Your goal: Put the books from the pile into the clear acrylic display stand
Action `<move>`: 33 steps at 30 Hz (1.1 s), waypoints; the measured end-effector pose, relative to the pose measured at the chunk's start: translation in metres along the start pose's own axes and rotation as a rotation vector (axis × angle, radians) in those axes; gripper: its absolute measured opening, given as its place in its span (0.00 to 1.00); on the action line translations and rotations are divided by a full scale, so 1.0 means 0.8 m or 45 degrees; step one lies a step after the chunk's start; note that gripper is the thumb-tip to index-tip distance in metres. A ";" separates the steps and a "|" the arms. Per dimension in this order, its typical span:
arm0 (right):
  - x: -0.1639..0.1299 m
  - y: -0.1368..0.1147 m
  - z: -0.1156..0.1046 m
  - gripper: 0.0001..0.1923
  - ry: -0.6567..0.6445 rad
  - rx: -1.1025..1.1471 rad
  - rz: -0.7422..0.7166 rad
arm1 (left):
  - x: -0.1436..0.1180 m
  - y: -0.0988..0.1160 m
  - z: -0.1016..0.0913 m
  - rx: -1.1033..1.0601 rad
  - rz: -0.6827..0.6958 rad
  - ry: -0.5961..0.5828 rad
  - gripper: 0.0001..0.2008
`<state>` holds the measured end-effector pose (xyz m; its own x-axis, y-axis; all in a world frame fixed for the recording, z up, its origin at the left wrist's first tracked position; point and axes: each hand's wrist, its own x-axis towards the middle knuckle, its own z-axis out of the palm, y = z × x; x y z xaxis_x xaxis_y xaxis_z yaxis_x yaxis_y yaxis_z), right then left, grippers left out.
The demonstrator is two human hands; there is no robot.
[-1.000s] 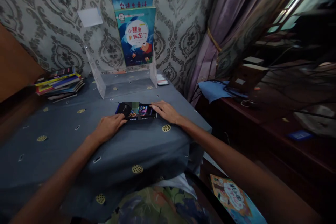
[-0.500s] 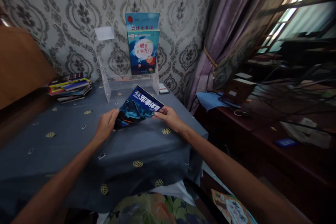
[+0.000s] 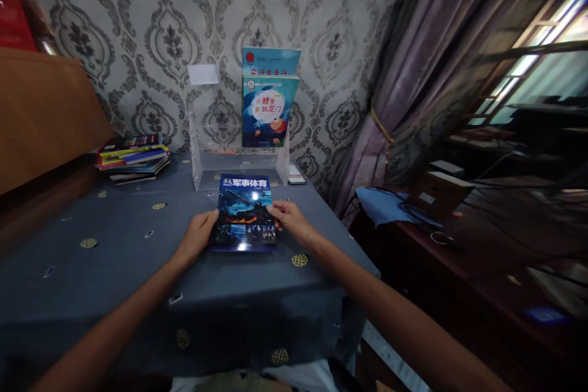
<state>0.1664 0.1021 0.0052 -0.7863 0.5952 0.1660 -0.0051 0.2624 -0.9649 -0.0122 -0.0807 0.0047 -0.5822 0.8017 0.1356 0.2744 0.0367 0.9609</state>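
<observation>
Head view, looking down on a table under a grey-blue patterned cloth [image 3: 138, 269]. The thing in hand is a thin dark-blue glossy magazine with a tank on its cover [image 3: 245, 213], which I take as the landmark for all that follows. It is held upright-facing, cover towards me, just in front of a clear acrylic book stand [image 3: 239, 165]; its lower edge is at or just above the cloth, and I cannot tell which.

My left hand [image 3: 198, 237] pinches the magazine's left edge low down, fingers closed on it with the thumb in front. My right hand [image 3: 285, 219] grips the right edge about halfway up, fingers likewise clamped on the cover.

Handling, as I judge it: light and floppy, a few sheets of coated paper. The sheen on the cover suggests a slick surface, so a pinch at the edges holds better than a flat palm. Held at one corner it would likely sag or curl; holding the two opposite long edges, as here, keeps it flat. The edges could crease under a hard pinch.

Orientation: the long axis runs from me towards the stand, leaning away at the top. The title band is at the far, upper end and reads right way up from my side.

Behind the magazine, the stand holds a teal picture book with a white circle on its cover [image 3: 269, 111]. Well to the magazine's left, a stack of bright flat books [image 3: 133, 157] lies on the cloth.
</observation>
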 end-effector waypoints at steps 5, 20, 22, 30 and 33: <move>0.015 0.018 -0.010 0.20 0.023 -0.337 0.100 | 0.031 -0.015 -0.016 0.440 0.134 -0.088 0.23; 0.034 -0.001 0.057 0.20 -0.404 -1.052 -0.582 | 0.119 -0.057 0.004 0.947 0.563 -0.151 0.12; 0.044 0.000 0.070 0.22 -0.489 -1.060 -0.623 | 0.118 -0.064 0.001 0.960 0.581 -0.172 0.15; 0.055 0.028 0.051 0.27 -0.541 -1.080 -0.523 | 0.116 -0.072 0.001 1.038 0.731 -0.128 0.17; 0.058 0.043 0.021 0.26 -0.443 -1.054 -0.450 | 0.116 -0.071 0.002 1.048 0.750 -0.114 0.17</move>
<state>0.1195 0.1261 -0.0240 -0.9627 0.1553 0.2214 0.0558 0.9152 -0.3992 -0.0806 -0.0078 -0.0379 -0.1338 0.8656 0.4826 0.9607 -0.0063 0.2776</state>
